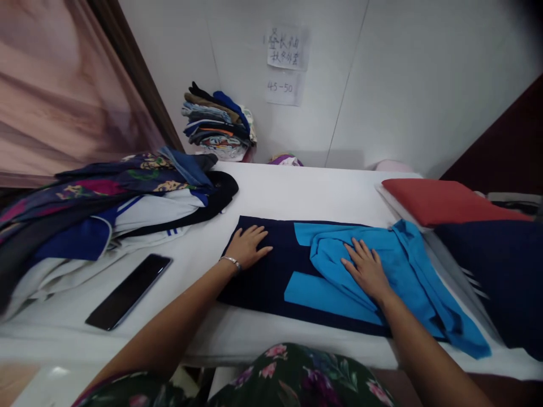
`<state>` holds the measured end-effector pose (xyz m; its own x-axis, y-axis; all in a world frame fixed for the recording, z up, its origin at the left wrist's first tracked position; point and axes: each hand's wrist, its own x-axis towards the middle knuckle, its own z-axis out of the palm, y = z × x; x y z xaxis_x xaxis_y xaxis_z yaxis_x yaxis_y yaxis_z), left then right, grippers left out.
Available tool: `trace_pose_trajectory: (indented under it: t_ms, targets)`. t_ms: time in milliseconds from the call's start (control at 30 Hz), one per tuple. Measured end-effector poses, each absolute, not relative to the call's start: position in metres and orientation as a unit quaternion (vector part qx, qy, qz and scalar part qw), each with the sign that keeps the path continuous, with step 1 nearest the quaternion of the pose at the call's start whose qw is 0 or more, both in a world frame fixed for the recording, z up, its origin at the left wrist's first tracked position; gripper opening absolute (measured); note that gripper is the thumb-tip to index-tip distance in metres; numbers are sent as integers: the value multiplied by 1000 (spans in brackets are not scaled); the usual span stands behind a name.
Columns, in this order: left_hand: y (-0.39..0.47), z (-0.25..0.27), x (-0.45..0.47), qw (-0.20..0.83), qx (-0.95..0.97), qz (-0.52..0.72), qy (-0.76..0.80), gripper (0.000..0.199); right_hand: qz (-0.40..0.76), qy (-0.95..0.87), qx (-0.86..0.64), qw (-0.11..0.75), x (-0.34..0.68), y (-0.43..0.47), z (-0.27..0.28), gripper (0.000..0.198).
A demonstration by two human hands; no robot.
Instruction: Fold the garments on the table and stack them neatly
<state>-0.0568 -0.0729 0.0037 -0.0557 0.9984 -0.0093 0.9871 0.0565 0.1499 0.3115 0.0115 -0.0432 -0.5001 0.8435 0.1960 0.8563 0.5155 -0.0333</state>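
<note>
A navy and bright blue jacket [352, 299] lies flat on the white table in front of me, its blue part folded over the navy part. My left hand [248, 249], with a silver bracelet at the wrist, rests on the navy end with its fingers spread. On the bright blue cloth towards the right lies my right hand [365, 268], fingers stretched out and palm down. Neither hand grips the fabric. A blue sleeve-like strip trails over the jacket's right side to the table's front edge.
Loose clothes [139, 209] are heaped at the left, with a black phone [129, 291] nearby. Folded garments stand stacked [220, 124] at the back. On the right are a red folded piece [445, 200] and a navy striped garment [500, 277]. Handwritten papers [285, 65] hang on the wall.
</note>
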Motion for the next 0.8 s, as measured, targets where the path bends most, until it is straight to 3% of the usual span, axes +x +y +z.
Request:
trace_pose_trajectory:
  t_ms: [267,467,667,800]
  targets:
    - [-104,7,-96,73,503,94,856,69,-37,-867,-489,94,312,12,-44,54]
    - [-98,12,-89,155,434,160,873,86,-30,-867,-489,93,312,13,-44,55]
    - [-83,21,-85,255,483,208,811,63,-42,-866,-490,90,312,13,-43,56]
    - [-82,20,-83,266,508,235,785,69,-36,-865,-493,86,311,13,-43,54]
